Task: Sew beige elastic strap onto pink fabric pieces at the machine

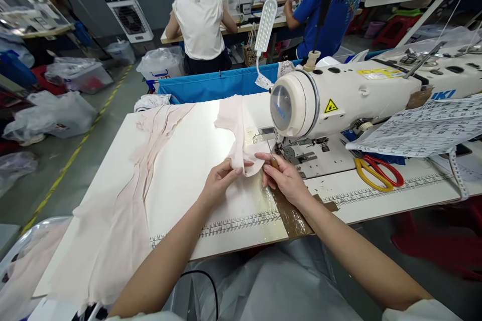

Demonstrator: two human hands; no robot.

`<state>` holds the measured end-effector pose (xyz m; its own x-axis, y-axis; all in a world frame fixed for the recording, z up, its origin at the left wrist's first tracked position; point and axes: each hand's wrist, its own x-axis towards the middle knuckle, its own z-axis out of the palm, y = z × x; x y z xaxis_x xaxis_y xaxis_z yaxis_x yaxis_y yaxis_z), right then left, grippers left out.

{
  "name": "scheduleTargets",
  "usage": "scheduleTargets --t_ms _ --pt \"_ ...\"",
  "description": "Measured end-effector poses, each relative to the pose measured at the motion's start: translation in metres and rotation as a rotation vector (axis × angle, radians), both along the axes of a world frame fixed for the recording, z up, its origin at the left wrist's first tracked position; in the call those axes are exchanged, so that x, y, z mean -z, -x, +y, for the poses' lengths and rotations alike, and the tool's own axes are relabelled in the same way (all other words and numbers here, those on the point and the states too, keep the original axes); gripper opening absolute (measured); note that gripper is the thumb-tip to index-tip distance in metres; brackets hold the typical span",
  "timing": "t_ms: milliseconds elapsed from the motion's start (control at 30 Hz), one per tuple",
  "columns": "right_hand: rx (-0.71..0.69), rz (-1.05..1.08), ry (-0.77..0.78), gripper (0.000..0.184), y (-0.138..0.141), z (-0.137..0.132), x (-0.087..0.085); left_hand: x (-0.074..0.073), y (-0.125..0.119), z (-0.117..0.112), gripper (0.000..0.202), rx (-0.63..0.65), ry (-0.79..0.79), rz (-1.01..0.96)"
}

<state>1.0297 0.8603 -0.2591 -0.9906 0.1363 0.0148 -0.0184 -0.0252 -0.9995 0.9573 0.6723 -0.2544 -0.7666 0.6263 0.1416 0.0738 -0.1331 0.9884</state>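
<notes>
My left hand (220, 179) pinches the near edge of a pale pink fabric piece (234, 130) that lies on the white sewing table (188, 160). My right hand (285, 176) is closed round a small tool with a brown handle and also touches the same fabric, just left of the needle area (280, 148). The fabric runs back from my hands toward the far side of the table. A white industrial sewing machine (339, 98) stands to the right of my hands.
A stack of pale pink fabric pieces (124, 200) drapes over the table's left side. Yellow and red scissors (376, 170) lie right of the needle plate, beside a printed sheet (422, 130). A gooseneck lamp (265, 25) rises behind. Two people (199, 20) sit at far machines.
</notes>
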Motion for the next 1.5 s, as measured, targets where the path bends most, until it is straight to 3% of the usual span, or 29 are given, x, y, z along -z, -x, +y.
scheduleTargets --t_ms 267,400,600,1067,1500 --pt "-0.042 -0.061 -0.231 0.04 0.001 -0.001 0.008 -0.002 -0.001 0.006 0.048 -0.273 -0.181 -0.197" --pt "-0.033 0.026 -0.371 0.032 0.002 -0.003 0.009 -0.004 -0.001 0.007 0.06 -0.319 -0.211 -0.232" --pt "-0.004 -0.032 -0.376 0.03 0.003 -0.005 0.008 -0.007 -0.001 0.008 0.062 -0.351 -0.225 -0.306" --pt "0.02 -0.02 -0.433 0.033 0.003 -0.003 0.005 -0.008 0.0 0.008 0.065 -0.344 -0.183 -0.367" --pt "0.017 -0.01 -0.416 0.032 0.005 -0.004 0.01 0.003 -0.002 0.017 0.059 -0.137 -0.207 -0.446"
